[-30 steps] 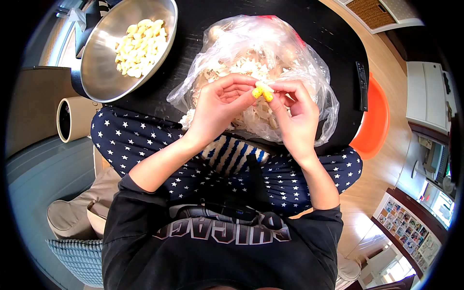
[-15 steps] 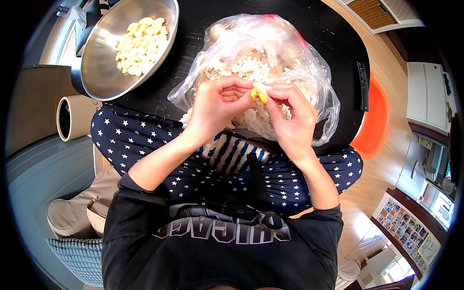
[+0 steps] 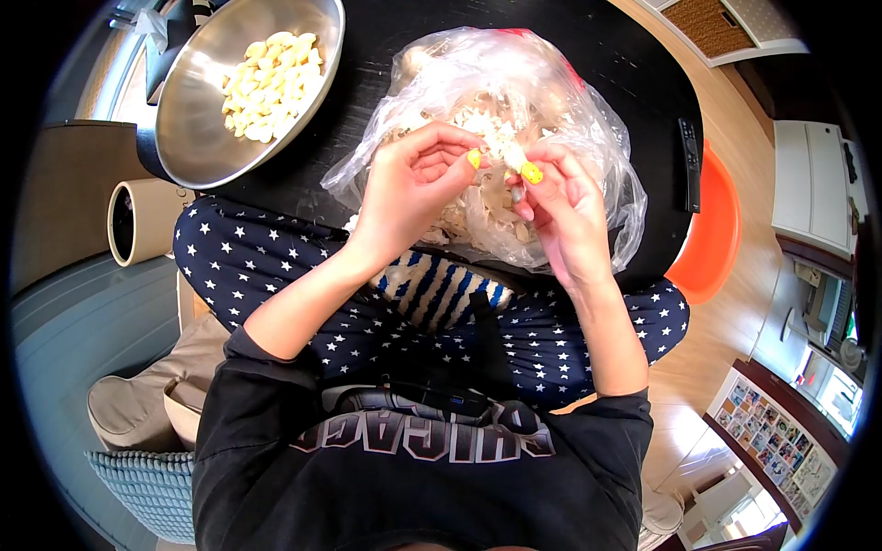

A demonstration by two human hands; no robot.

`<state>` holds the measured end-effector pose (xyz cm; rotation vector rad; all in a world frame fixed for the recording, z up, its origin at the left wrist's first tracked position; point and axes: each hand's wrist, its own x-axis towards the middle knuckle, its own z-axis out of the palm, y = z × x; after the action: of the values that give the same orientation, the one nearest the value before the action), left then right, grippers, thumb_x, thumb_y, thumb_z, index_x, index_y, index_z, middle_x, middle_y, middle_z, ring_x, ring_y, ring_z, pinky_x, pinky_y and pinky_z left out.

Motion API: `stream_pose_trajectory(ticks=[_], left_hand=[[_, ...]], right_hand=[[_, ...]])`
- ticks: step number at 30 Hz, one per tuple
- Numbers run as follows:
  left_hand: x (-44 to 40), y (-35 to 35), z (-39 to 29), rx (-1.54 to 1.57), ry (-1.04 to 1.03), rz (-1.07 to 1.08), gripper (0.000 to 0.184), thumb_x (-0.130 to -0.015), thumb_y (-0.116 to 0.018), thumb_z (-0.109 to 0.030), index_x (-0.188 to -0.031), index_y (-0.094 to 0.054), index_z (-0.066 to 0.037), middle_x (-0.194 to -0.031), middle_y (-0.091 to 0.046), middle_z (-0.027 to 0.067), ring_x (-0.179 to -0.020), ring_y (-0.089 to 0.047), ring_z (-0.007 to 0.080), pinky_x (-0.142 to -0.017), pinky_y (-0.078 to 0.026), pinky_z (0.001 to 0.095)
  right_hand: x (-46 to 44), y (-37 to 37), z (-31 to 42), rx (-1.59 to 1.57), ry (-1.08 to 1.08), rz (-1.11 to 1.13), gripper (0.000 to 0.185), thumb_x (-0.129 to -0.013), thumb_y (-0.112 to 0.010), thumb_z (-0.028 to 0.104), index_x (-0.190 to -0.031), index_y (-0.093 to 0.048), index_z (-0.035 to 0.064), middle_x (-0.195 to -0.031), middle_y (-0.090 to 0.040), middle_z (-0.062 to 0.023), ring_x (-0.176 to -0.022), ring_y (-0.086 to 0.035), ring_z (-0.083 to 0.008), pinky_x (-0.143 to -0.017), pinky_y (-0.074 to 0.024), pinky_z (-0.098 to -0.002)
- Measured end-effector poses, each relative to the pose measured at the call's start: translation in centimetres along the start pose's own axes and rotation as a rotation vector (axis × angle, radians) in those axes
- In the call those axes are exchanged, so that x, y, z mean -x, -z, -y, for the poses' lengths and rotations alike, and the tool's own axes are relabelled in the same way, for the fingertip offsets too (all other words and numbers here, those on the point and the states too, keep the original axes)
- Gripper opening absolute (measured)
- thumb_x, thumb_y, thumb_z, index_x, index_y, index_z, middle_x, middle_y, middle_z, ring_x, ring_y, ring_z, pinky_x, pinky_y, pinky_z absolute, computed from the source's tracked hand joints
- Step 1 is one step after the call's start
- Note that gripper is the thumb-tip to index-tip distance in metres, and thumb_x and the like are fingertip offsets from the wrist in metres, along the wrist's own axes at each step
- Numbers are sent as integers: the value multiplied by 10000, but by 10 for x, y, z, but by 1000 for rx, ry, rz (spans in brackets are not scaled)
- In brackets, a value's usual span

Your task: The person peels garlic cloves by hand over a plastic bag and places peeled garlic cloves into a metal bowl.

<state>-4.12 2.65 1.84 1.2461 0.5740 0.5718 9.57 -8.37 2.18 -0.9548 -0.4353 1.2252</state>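
My right hand point(image 3: 565, 197) pinches a pale garlic clove point(image 3: 515, 160) between thumb and fingers, over a clear plastic bag point(image 3: 602, 138). To its left, my left hand point(image 3: 418, 179) is closed in a pinch, a short gap away from the clove; whatever lies between its fingertips is too small to make out. Both thumbnails are yellow. Papery garlic skins point(image 3: 487, 216) fill the bag beneath my hands. At the upper left stands a metal bowl point(image 3: 188, 119) with many peeled garlic cloves point(image 3: 271, 87) in it.
The bag and bowl are on a black table point(image 3: 367, 55). A remote control point(image 3: 688, 165) lies near its right edge, beside an orange chair point(image 3: 717, 230). A cream cylindrical container point(image 3: 152, 220) is left of my knee. A striped cloth point(image 3: 441, 292) lies at my lap.
My hands have come apart from their joined pinch. The clove stays with my right hand, which has turned and shifted slightly right; my left hand has drawn slightly left.
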Motion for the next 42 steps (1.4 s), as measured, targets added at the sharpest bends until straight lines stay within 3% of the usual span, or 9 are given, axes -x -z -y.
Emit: stream_pose_trajectory(ticks=[10,21,28,30,31,33,37,41,42], left_hand=[[1,-2,5,-67,-107,43,205,-805,-610,6,-1004,-594,55,-903,-627,67,-805,-590,71,-701,-484,181],[5,-5,4,-208,-128,16,142,-787,-625,-12,-915,-615,48,-784,-641,38,-704,-591,45,-625,-478,171],[2,-5,7,-161,-79,-19,76,-793,-609,0,-851,-598,49,-751,-624,29,-677,-573,23,-606,-462,152],[0,-6,6,-13,-49,-15,67,-796,-605,1,-849,-593,41,-749,-620,23,-672,-569,21,-601,-458,148],[-1,-7,4,-12,-50,-13,67,-796,-605,1,-849,-593,41,-749,-620,23,-672,-569,21,-601,-458,148],[-2,-7,1,19,-61,-4,77,-793,-599,7,-862,-592,40,-741,-618,17,-674,-569,28,-601,-458,149],[-1,-8,4,-67,-151,-42,80,-780,-601,12,-857,-600,33,-741,-621,14,-667,-565,21,-599,-456,150],[0,-9,4,-277,-242,-94,121,-738,-622,19,-858,-617,10,-760,-625,28,-627,-553,26,-582,-456,172],[0,-10,3,-320,-269,-109,143,-718,-634,22,-859,-623,-1,-765,-624,34,-616,-551,35,-574,-456,181]], right_hand=[[2,-9,-4,483,216,-65,196,-863,-556,45,-1045,-572,-26,-955,-589,-58,-806,-541,-78,-707,-439,-208],[3,-15,-5,1097,668,-99,219,-772,-563,-81,-977,-604,-15,-892,-580,-123,-782,-590,-210,-691,-468,-266],[3,-16,-13,1141,767,-125,217,-761,-564,-95,-956,-609,-10,-869,-585,-120,-770,-589,-203,-668,-468,-264],[4,-16,-11,870,479,-142,192,-796,-571,-60,-982,-596,-21,-889,-603,-94,-776,-575,-144,-663,-462,-240],[4,-16,-9,872,480,-144,192,-796,-571,-60,-982,-596,-21,-889,-603,-94,-776,-575,-144,-663,-462,-240],[5,-17,-6,421,230,-99,182,-835,-566,-15,-1015,-574,-40,-926,-608,-69,-784,-547,-87,-669,-450,-211],[3,-10,-12,305,230,-39,180,-852,-559,4,-1024,-561,-49,-968,-594,-59,-781,-532,-67,-688,-443,-201],[5,-16,-13,389,266,-109,192,-817,-593,-17,-1007,-572,-25,-951,-593,-60,-785,-538,-82,-687,-447,-208],[5,-17,-13,617,401,-133,213,-784,-616,-29,-993,-579,-14,-923,-592,-66,-773,-546,-98,-682,-447,-212]])
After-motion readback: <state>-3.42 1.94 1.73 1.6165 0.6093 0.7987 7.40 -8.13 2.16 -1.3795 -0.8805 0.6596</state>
